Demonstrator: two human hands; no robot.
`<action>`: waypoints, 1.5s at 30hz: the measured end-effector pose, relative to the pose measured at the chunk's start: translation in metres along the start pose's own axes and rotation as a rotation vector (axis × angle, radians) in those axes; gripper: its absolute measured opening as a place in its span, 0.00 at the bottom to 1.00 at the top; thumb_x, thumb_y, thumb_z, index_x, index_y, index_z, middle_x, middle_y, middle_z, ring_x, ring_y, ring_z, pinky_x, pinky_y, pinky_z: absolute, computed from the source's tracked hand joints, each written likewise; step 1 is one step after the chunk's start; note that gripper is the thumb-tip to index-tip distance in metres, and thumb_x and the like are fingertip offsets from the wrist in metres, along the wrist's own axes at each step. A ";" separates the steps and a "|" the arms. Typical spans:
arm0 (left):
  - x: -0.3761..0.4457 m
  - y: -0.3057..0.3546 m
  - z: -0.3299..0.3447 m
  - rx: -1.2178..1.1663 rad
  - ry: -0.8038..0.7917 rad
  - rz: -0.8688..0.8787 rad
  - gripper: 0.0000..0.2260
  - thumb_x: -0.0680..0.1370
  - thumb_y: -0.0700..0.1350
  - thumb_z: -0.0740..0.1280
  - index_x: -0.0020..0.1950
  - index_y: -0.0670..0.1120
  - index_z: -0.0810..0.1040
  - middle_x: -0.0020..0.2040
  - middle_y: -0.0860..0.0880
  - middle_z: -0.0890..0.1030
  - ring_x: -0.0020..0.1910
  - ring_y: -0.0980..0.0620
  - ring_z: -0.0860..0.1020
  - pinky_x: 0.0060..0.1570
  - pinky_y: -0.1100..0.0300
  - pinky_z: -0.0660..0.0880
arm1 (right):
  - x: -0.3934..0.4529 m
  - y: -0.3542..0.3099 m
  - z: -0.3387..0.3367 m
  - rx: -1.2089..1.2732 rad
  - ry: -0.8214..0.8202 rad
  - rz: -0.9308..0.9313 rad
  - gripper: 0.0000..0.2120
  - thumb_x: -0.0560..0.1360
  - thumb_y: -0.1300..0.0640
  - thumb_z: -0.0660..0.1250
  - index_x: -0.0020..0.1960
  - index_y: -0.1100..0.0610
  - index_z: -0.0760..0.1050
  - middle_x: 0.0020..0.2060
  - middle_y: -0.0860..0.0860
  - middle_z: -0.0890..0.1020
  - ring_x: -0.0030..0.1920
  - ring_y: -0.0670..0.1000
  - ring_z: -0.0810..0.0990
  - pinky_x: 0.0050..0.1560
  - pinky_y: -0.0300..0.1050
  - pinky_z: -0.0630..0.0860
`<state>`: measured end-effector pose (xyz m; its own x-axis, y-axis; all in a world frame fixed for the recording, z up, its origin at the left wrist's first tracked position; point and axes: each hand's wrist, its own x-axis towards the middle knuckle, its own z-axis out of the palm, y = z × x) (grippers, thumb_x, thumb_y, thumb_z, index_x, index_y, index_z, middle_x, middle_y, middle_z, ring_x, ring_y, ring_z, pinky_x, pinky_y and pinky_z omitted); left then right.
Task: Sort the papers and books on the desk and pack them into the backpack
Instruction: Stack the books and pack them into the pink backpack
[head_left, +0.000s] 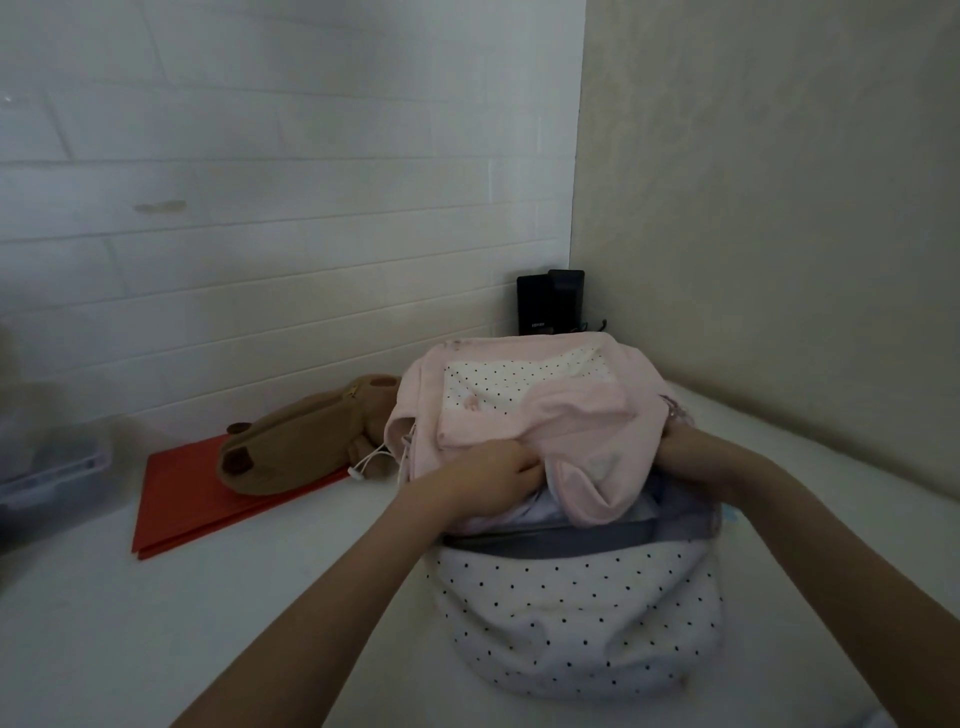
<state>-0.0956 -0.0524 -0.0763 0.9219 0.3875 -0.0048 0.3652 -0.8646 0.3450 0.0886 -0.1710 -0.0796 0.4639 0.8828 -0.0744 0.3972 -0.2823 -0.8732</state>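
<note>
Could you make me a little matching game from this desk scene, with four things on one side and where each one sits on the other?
Things:
1. red folder
2. brown plush pencil case
3. black speakers
4. backpack

Places:
A. in the far corner, by the walls
B. held at its pink flap by both hands
C. flat on the desk, under the plush case
D. lying on the red folder

Pairs: 1-C, 2-D, 3-A, 4-B

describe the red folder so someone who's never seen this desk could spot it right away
Start at the pink, polka-dotted backpack on the desk and look left. The red folder lies flat there, partly under a brown plush pouch. It is the only bright red, flat item.
</note>
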 end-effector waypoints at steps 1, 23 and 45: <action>0.001 0.001 0.001 -0.037 -0.004 -0.006 0.13 0.82 0.45 0.55 0.42 0.40 0.72 0.44 0.39 0.76 0.40 0.50 0.69 0.37 0.58 0.59 | -0.003 0.003 -0.003 0.153 -0.029 0.016 0.18 0.77 0.70 0.58 0.63 0.57 0.72 0.57 0.54 0.79 0.56 0.52 0.77 0.55 0.47 0.78; -0.035 -0.005 0.015 -0.233 0.360 0.211 0.11 0.78 0.51 0.55 0.35 0.57 0.63 0.31 0.55 0.71 0.32 0.52 0.69 0.34 0.56 0.65 | -0.050 -0.021 -0.028 0.622 0.064 0.264 0.08 0.60 0.61 0.59 0.23 0.53 0.68 0.20 0.49 0.64 0.19 0.48 0.63 0.22 0.33 0.63; -0.058 -0.042 -0.019 -0.667 0.338 -0.076 0.10 0.75 0.41 0.59 0.43 0.44 0.81 0.37 0.43 0.81 0.34 0.51 0.78 0.41 0.54 0.76 | 0.012 -0.037 0.083 -1.037 0.232 -0.333 0.33 0.74 0.32 0.43 0.76 0.41 0.44 0.77 0.46 0.43 0.76 0.50 0.40 0.72 0.65 0.40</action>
<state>-0.1664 -0.0326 -0.0725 0.7682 0.6082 0.2000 0.1709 -0.4958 0.8515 0.0138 -0.1189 -0.0875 0.3049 0.9118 0.2750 0.9483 -0.3174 0.0011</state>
